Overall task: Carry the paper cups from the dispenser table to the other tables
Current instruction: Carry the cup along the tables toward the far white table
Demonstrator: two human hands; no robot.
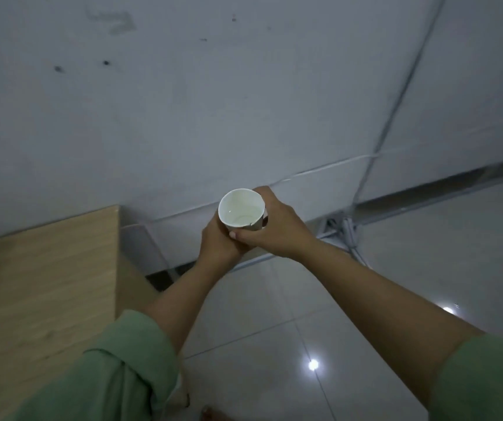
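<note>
A white paper cup is held upright in mid-air in front of me, its open mouth facing the camera and a little liquid showing inside. My left hand cups it from below and the left. My right hand wraps its right side, thumb across the front under the rim. Both arms reach forward in rolled-up green sleeves. The cup's lower body is hidden by my fingers.
A light wooden table fills the lower left, its corner near my left forearm. A grey wall stands straight ahead with cables running along its base. Glossy floor tiles spread to the right.
</note>
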